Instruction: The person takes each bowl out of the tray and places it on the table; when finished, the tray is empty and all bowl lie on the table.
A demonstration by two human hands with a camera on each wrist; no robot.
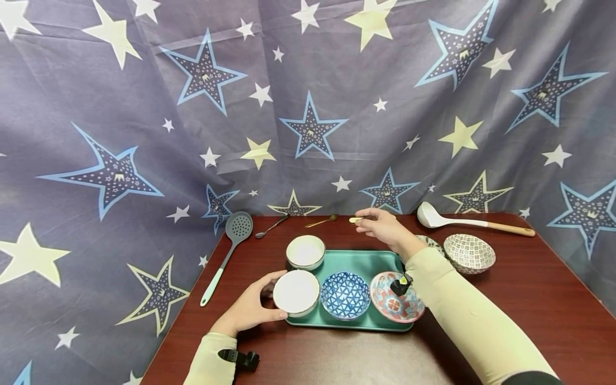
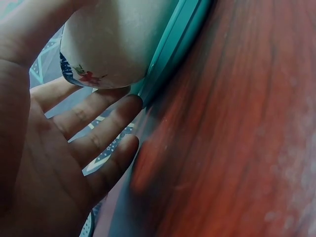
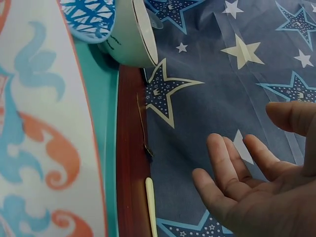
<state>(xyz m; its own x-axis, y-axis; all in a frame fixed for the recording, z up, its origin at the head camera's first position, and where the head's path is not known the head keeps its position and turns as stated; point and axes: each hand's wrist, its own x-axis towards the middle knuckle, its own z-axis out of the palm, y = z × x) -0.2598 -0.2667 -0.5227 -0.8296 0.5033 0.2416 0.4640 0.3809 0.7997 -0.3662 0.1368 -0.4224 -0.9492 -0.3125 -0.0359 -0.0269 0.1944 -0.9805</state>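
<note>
My left hand (image 1: 255,302) is at the left side of a white bowl (image 1: 296,293) on the teal tray's front left corner. Its thumb lies along the near side, and the fingers spread loosely along the bowl's outer wall (image 2: 116,44). Behind the tray, my right hand (image 1: 380,227) hovers over a slim pale yellow utensil (image 1: 355,220) at the table's back edge. In the right wrist view the fingers (image 3: 229,173) are parted and hold nothing; the pale utensil's end (image 3: 151,205) lies apart from them. The utensil's middle is hidden beneath the hand in the head view.
On the tray (image 1: 351,259) are a cream bowl (image 1: 306,252), a blue patterned bowl (image 1: 345,295) and a red floral bowl (image 1: 392,303). A grey skimmer (image 1: 238,229) and two small spoons lie left and back. A patterned bowl (image 1: 469,253) and white ladle (image 1: 433,217) are right.
</note>
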